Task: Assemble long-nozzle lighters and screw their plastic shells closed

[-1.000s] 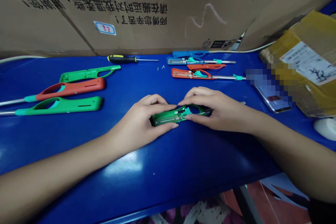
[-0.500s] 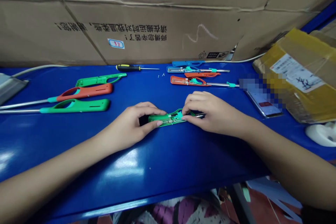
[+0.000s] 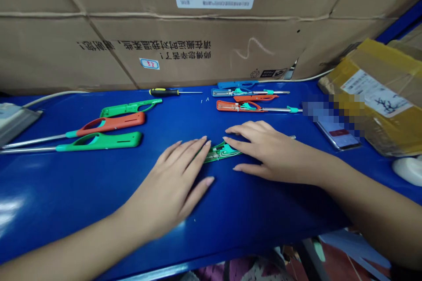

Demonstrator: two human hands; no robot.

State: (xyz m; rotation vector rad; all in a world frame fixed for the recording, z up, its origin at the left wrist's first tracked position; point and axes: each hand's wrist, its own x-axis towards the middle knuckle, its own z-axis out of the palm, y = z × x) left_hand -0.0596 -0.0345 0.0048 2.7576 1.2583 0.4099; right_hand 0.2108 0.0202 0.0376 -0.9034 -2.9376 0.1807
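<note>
An opened green gas lighter [image 3: 221,151] lies on the blue table between my hands, its inner parts and white wires exposed. My left hand [image 3: 181,180] rests over its handle end with the fingers stretched out and the thumb apart. My right hand [image 3: 267,151] is spread above the lighter's other end and hides most of its metal tube. I cannot tell whether the fingertips touch it. Farther back lie an opened orange lighter [image 3: 227,106] and an opened blue lighter [image 3: 224,92], both with their insides showing.
To the left are a green half shell [image 3: 127,108], a closed orange lighter [image 3: 115,122] and a closed green lighter [image 3: 105,141]. A screwdriver [image 3: 165,92] lies near the large cardboard box [image 3: 184,35]. At right are a phone [image 3: 336,129] and a taped box [image 3: 382,127].
Both hands have let go of the green lighter and their fingers have spread out. The left hand has shifted over the handle end. The camera view has tilted slightly.
</note>
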